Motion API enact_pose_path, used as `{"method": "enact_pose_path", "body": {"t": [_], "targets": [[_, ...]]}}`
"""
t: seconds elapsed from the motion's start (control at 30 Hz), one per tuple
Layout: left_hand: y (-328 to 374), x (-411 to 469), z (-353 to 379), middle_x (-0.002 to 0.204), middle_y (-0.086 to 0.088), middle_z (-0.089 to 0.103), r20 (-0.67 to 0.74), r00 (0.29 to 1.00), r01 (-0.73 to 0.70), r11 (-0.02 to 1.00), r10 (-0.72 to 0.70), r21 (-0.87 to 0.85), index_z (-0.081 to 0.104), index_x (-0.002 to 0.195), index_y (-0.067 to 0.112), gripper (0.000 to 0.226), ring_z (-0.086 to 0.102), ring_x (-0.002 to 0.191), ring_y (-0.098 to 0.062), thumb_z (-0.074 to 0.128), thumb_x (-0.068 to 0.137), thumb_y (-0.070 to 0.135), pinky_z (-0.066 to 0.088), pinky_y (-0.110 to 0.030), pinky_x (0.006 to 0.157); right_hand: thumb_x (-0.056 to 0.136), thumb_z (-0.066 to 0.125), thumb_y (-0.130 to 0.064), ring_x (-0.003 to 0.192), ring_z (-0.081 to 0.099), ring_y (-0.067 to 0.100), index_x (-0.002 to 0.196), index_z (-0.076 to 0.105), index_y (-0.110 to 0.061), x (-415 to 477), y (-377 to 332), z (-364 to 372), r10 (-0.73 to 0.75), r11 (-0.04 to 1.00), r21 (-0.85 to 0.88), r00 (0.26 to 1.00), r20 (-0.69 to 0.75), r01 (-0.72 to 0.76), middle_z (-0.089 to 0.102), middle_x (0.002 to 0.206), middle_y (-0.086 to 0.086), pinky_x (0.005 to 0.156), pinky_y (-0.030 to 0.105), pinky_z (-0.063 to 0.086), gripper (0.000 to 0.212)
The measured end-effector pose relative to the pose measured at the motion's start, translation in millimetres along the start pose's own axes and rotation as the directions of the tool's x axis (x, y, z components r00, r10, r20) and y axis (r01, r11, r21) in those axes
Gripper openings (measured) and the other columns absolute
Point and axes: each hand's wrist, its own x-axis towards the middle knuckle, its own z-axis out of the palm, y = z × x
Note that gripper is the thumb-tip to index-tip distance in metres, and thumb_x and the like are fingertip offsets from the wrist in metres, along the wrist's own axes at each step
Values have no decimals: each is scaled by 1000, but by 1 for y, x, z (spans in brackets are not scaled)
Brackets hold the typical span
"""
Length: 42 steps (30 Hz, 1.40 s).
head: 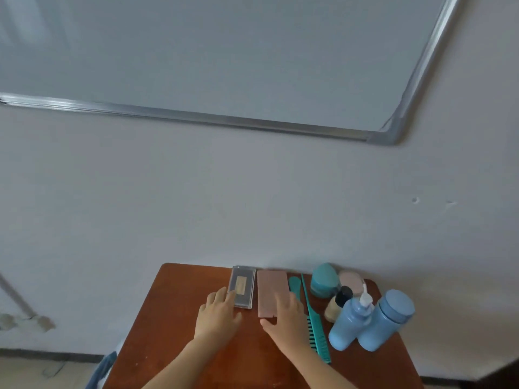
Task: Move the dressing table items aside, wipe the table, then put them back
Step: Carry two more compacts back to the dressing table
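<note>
A small brown wooden table (174,318) stands against a pale wall. A clear case with a dark inside (243,286) lies at its back edge; the fingers of my left hand (217,314) rest on its near left corner. Beside it lies a flat pink case (271,290), and my right hand (285,315) lies flat on its near end. Right of that are a teal comb (311,318), a teal lidded pot (323,279), a pink round compact (351,280), a small black-capped bottle (338,304), a blue pump bottle (348,324) and a blue jar (384,321).
A large whiteboard with a metal frame (252,126) hangs on the wall above the table. Blue cloth (102,370) shows at the table's left side near the floor. A metal rod (14,296) leans at the far left.
</note>
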Motion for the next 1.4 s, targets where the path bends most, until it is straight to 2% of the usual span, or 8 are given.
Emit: {"method": "enact_pose_path", "body": {"t": [0.3,0.53,0.67,0.77,0.93,1.07,1.2,1.4], "targets": [[20,56,25,141,-1,34,40,981,190,981,-192,46,24,141,20,73,33,128,-22,49,82,57,36,-32,98,86,52,-52,144,2,29,147,0,-20,32,7,23,61,997,48,997,50,-64,-10,154,16,116,33,13,86],[13,63,22,135,-5,39,64,973,220,974,-223,57,15,144,14,82,35,125,-24,57,79,43,40,-30,96,84,53,-52,143,6,31,148,2,-16,36,0,22,143,986,86,990,15,-143,-3,154,19,116,34,13,89],[-12,53,11,134,-5,40,45,975,218,975,-219,33,12,145,20,83,36,124,-24,57,79,41,40,-31,97,37,80,-57,104,59,40,123,49,-8,36,-13,23,137,989,-43,982,-127,-143,53,120,28,85,41,51,104],[-32,45,-2,136,-6,40,13,976,219,976,-219,12,9,146,22,81,36,125,-23,56,81,40,39,-31,99,12,77,-57,75,68,28,102,52,-17,33,-19,32,65,990,-112,983,-170,-84,66,94,16,61,32,57,102],[-65,27,-29,133,-7,42,-20,989,149,988,-150,-33,12,145,24,81,38,122,-25,56,79,41,39,-32,97,20,77,-59,81,68,27,107,51,-19,2,-55,22,44,982,-168,966,-255,-89,65,100,16,66,32,57,99],[-88,5,-51,129,-7,45,-39,998,37,998,-39,-58,17,143,24,77,40,119,-27,56,78,42,41,-33,94,69,71,-46,130,37,35,137,35,-17,-48,-92,15,114,988,-71,960,-257,-136,34,142,20,106,39,34,82],[-99,-22,-74,130,-8,45,-55,995,-89,993,85,-74,18,142,24,77,41,119,-28,58,79,42,42,-34,92,54,82,-44,115,54,36,122,42,-21,-99,-105,19,171,972,-92,920,-352,-216,51,128,21,92,39,48,82],[-67,-67,-100,131,-10,44,-116,954,-287,952,275,-108,10,144,23,84,41,120,-29,60,80,45,43,-36,93,66,75,-42,123,43,35,132,43,-15,-172,-107,-31,187,952,-128,856,-482,-279,36,139,20,99,40,42,78]]}}
